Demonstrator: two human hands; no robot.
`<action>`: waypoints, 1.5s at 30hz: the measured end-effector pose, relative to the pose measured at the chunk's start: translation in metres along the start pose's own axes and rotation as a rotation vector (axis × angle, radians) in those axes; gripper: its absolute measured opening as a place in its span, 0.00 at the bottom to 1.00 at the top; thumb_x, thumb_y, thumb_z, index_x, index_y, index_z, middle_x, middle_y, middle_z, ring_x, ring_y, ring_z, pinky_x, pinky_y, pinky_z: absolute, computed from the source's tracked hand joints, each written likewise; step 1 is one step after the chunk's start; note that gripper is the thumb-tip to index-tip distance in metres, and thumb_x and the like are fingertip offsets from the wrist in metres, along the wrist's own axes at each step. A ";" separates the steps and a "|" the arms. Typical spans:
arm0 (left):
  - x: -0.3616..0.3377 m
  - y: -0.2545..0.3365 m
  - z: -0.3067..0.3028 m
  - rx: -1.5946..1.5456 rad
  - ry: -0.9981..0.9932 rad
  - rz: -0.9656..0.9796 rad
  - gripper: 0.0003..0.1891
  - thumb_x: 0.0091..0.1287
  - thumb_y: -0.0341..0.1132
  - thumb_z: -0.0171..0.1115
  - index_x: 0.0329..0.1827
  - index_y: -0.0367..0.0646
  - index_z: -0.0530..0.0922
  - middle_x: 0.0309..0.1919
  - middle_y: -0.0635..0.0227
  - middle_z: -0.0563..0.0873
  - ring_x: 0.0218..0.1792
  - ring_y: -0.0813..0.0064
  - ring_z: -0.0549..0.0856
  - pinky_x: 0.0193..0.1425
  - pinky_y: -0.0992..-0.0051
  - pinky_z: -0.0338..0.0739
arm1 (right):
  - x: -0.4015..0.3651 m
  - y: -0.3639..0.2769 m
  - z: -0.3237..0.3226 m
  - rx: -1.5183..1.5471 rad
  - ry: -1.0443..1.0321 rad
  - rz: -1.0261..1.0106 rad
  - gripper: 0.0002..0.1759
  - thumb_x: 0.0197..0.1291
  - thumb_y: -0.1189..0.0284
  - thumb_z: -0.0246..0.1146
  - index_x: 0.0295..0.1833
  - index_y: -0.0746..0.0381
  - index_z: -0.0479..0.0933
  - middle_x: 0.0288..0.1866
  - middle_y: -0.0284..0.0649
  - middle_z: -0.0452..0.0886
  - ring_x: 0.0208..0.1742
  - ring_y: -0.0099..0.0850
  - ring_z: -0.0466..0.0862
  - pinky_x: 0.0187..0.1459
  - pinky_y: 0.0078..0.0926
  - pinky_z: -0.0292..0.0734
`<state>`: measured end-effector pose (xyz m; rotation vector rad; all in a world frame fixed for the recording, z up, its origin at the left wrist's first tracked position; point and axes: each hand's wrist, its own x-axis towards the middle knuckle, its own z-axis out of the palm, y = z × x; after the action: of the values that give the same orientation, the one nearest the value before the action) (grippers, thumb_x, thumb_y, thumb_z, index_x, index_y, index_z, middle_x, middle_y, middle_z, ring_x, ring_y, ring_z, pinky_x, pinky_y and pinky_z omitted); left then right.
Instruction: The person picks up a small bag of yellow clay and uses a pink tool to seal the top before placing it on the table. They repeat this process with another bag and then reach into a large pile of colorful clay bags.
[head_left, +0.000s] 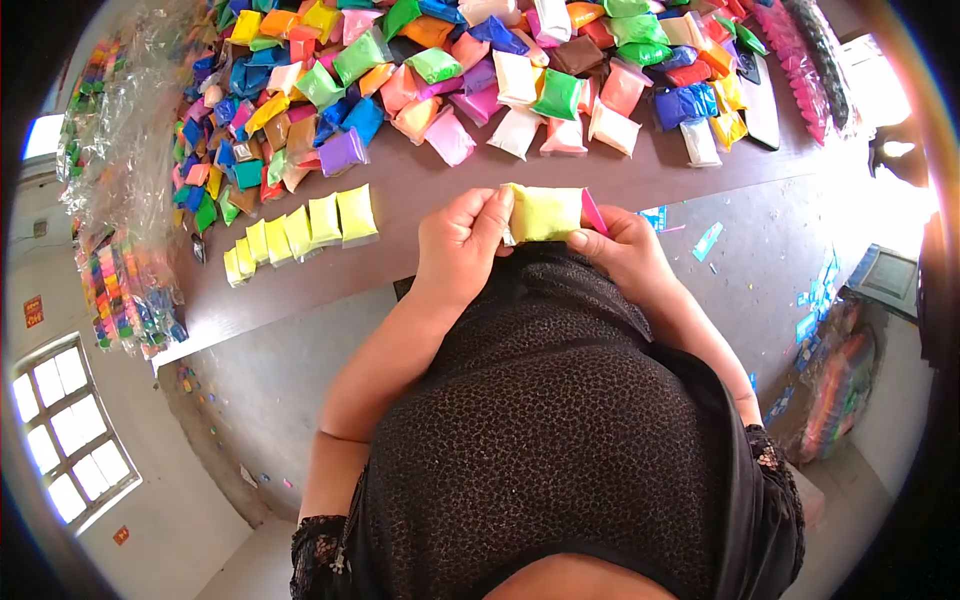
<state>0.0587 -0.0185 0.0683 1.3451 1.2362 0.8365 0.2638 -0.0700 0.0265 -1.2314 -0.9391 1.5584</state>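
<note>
Between my two hands, near the table's front edge, is a plump yellow packet in clear plastic. My left hand pinches its left end between thumb and fingers. At the other end, my right hand grips the lower right corner. A thin pink strip stands up along that right end by the right fingers; what it belongs to cannot be made out. Left of my hands, several more yellow packets lie in a slanting row on the dark table.
A large heap of small packets in many colours covers the back of the table. Clear plastic bags of packets hang at the left. A dark phone-like slab lies at the right. Blue scraps litter the floor.
</note>
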 end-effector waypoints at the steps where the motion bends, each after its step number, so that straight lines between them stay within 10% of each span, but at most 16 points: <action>1: 0.000 -0.001 0.000 0.002 -0.026 -0.016 0.13 0.76 0.38 0.58 0.47 0.35 0.84 0.33 0.70 0.86 0.30 0.84 0.83 0.31 0.80 0.84 | 0.002 0.001 0.002 0.045 -0.005 0.040 0.16 0.65 0.65 0.69 0.50 0.66 0.81 0.30 0.27 0.81 0.22 0.12 0.67 0.22 0.13 0.58; 5: 0.002 0.008 -0.003 -0.431 -0.095 -0.296 0.14 0.75 0.38 0.60 0.52 0.34 0.80 0.36 0.67 0.87 0.32 0.81 0.85 0.35 0.79 0.83 | 0.003 -0.018 0.002 0.123 0.007 0.264 0.12 0.66 0.66 0.68 0.47 0.65 0.81 0.28 0.27 0.79 0.20 0.12 0.65 0.20 0.13 0.55; 14: -0.005 -0.017 -0.001 -0.375 -0.138 -0.252 0.11 0.72 0.35 0.63 0.51 0.37 0.77 0.41 0.62 0.86 0.36 0.74 0.87 0.41 0.74 0.85 | 0.006 -0.005 0.003 0.365 0.043 0.232 0.09 0.66 0.68 0.68 0.42 0.63 0.81 0.24 0.25 0.75 0.18 0.12 0.62 0.19 0.15 0.52; 22: -0.004 -0.021 0.012 -0.681 -0.017 -0.150 0.11 0.77 0.37 0.57 0.45 0.37 0.74 0.43 0.60 0.85 0.43 0.73 0.86 0.53 0.68 0.85 | 0.007 0.013 0.009 -0.073 -0.048 0.085 0.12 0.65 0.64 0.70 0.41 0.63 0.82 0.27 0.25 0.79 0.24 0.12 0.69 0.25 0.13 0.59; 26: 0.010 -0.015 -0.009 -0.531 0.141 -0.059 0.10 0.77 0.37 0.56 0.45 0.37 0.73 0.43 0.61 0.84 0.43 0.74 0.86 0.50 0.69 0.85 | -0.003 0.006 0.004 -0.353 -0.023 0.111 0.12 0.67 0.63 0.68 0.42 0.62 0.83 0.29 0.27 0.79 0.25 0.13 0.70 0.26 0.13 0.61; 28: 0.011 -0.006 -0.022 -0.319 -0.020 -0.105 0.10 0.77 0.36 0.57 0.44 0.36 0.75 0.40 0.64 0.85 0.40 0.77 0.85 0.49 0.72 0.84 | -0.004 0.007 -0.006 0.049 0.182 0.309 0.13 0.68 0.63 0.67 0.43 0.63 0.83 0.30 0.28 0.79 0.28 0.13 0.71 0.29 0.13 0.64; 36: 0.015 0.004 -0.018 -0.182 -0.292 -0.191 0.08 0.73 0.33 0.63 0.41 0.36 0.79 0.35 0.72 0.85 0.39 0.84 0.84 0.43 0.79 0.83 | 0.024 -0.018 -0.003 -0.019 -0.144 0.016 0.15 0.64 0.70 0.70 0.52 0.68 0.82 0.41 0.33 0.85 0.44 0.19 0.81 0.50 0.21 0.77; 45: 0.007 -0.018 0.001 -0.381 -0.224 -0.102 0.21 0.70 0.32 0.67 0.61 0.35 0.71 0.50 0.64 0.83 0.52 0.80 0.81 0.57 0.78 0.76 | 0.022 -0.021 0.017 0.317 0.006 0.277 0.09 0.67 0.69 0.67 0.46 0.63 0.81 0.30 0.32 0.82 0.21 0.11 0.66 0.21 0.12 0.56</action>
<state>0.0578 -0.0140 0.0499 1.0273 0.9083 0.7794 0.2492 -0.0431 0.0432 -1.1700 -0.5048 1.8364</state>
